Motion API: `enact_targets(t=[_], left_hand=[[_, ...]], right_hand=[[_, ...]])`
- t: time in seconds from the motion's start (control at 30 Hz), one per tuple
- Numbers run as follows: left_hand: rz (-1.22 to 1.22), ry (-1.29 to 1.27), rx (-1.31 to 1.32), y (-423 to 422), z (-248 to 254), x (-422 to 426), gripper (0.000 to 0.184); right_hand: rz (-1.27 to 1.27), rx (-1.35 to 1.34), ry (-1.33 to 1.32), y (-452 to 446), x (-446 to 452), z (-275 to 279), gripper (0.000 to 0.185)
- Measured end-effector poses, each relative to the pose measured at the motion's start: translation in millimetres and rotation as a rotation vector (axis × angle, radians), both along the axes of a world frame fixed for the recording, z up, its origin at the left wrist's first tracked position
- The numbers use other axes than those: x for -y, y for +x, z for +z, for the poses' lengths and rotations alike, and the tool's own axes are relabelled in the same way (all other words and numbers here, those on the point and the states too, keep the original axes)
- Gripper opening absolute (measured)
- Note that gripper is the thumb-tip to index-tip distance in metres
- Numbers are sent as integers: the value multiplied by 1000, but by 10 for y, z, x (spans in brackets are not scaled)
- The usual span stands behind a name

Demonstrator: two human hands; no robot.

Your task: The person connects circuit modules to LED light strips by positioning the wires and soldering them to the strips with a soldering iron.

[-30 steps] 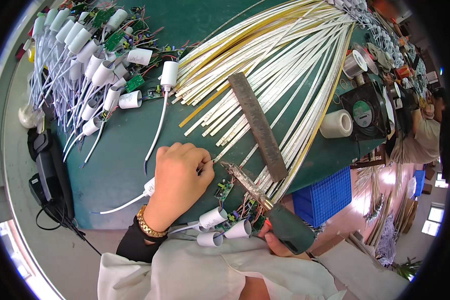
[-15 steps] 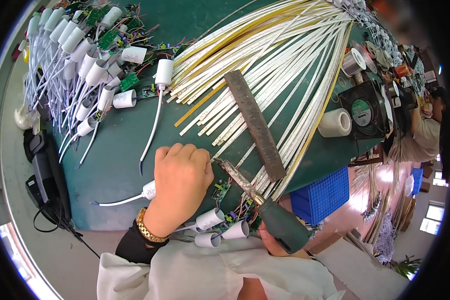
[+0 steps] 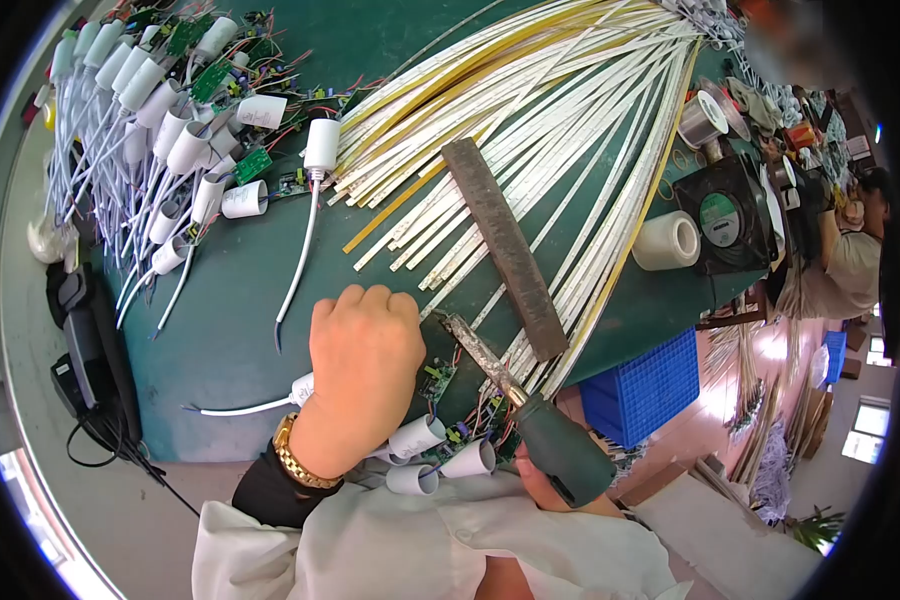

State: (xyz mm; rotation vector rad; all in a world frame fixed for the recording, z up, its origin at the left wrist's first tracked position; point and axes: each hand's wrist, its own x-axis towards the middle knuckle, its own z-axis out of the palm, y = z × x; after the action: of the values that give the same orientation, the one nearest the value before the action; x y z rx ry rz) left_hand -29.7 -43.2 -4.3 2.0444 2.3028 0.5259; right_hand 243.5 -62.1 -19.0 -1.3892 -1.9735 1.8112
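My left hand (image 3: 363, 372), a gold watch on its wrist, is closed with its knuckles up beside the near ends of the narrow white strips (image 3: 570, 130). Whatever its fingers pinch is hidden beneath it. My right hand (image 3: 540, 488) grips a soldering iron (image 3: 567, 450) by its dark green handle, mostly hidden behind it. The iron's worn metal tip points up and left, close to my left fingers. A small circuit board (image 3: 437, 380) with thin wires lies between the hand and the iron. Below are several white sockets (image 3: 417, 438).
A dark metal bar (image 3: 505, 250) lies across the strips. White sockets with cables (image 3: 185, 145) pile up at left. A fan (image 3: 720, 220), a tape roll (image 3: 667, 241) and a solder spool (image 3: 703, 120) stand at right. A blue crate (image 3: 640, 390) sits beside the table; another person (image 3: 850, 265) is farther right.
The view has shifted slightly, so the table things sit a little farther left. The iron's tip has moved slightly relative to my left hand. Both hands keep their grip.
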Motion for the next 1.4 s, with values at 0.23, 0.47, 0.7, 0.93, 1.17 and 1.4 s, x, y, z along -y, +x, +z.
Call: enact_targets(t=[0.23, 0.47, 0.7, 0.93, 1.17, 1.4], left_hand=[[-18, -11, 29, 9, 16, -2, 14], [-28, 3, 49, -15, 18, -14, 13], [-30, 6, 140, -66, -24, -4, 13], [-63, -11, 163, -138, -64, -26, 11], [-67, 5, 127, -113, -39, -27, 9], [-26, 25, 182, -87, -25, 33, 6]], right_hand=[[-416, -578, -197, 315, 443, -980, 31], [-274, -214, -280, 13, 0, -141, 30], [167, 96, 693, -58, 7, -61, 27], [-34, 16, 631, 111, -72, 57, 19], [-393, -330, 787, -160, -290, 99, 30], [-425, -219, 823, -204, -412, -179, 53]])
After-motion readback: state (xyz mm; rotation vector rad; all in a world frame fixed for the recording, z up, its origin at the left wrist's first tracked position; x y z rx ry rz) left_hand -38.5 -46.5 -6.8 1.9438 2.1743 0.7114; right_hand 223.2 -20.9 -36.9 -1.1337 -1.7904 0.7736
